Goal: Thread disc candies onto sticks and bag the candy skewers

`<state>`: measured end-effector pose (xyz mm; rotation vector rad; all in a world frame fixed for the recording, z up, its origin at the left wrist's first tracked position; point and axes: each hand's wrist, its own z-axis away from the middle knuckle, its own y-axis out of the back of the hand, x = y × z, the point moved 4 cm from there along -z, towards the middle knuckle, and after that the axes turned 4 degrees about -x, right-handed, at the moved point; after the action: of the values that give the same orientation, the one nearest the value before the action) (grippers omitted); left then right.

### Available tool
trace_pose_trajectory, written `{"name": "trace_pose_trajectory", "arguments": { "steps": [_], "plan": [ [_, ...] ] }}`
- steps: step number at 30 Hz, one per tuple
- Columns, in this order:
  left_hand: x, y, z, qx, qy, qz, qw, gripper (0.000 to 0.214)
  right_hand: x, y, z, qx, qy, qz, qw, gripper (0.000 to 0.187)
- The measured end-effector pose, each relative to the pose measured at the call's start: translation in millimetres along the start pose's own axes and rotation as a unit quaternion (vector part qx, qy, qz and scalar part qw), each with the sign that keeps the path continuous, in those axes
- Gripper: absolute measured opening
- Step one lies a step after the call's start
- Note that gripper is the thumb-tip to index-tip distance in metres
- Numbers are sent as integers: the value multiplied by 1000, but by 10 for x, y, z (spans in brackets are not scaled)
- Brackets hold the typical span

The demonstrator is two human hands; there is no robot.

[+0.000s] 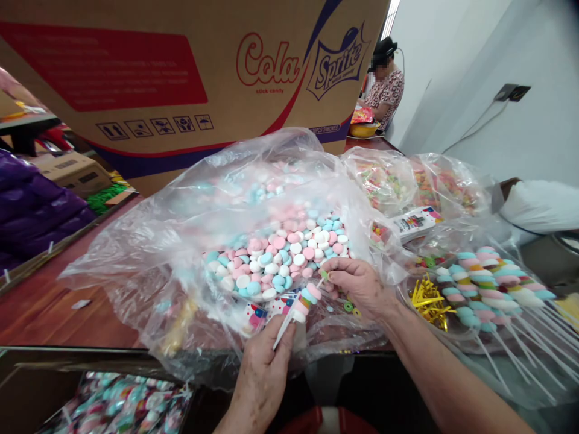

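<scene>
My left hand is closed around the lower part of a white stick, which slants up to the right. Threaded on that stick is a candy skewer of pink, blue, white and greenish pieces. At its upper tip, my right hand pinches a small green gummy ring, which touches the stick end. Just beyond both hands, pink, blue and white round candies lie heaped in an opened clear plastic bag. A few gummy rings rest below my right hand.
Finished-looking candy skewers are piled at the right beside gold twist ties in a tub. Bags of gummies stand behind. A large cardboard box blocks the back. Wrapped candies fill a carton at lower left. Another person sits farther off.
</scene>
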<state>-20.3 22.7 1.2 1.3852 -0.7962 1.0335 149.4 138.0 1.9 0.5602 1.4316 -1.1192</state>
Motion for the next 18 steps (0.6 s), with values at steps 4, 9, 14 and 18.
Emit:
{"name": "trace_pose_trajectory", "arguments": {
  "steps": [4,9,14,18],
  "plan": [
    [-25,25,-20,-13,1,-13,1000,30,-48,1,1,-34,16,61,997,15],
    [-19,51,-33,-25,4,-21,999,29,-251,-19,38,-28,145,243,959,16],
    [-94,25,-36,-15,4,-6,1000,31,-220,-23,46,-11,131,219,967,15],
    [-89,-8,-18,1,7,13,1000,28,-163,-34,66,-18,158,215,964,14]
  ]
}}
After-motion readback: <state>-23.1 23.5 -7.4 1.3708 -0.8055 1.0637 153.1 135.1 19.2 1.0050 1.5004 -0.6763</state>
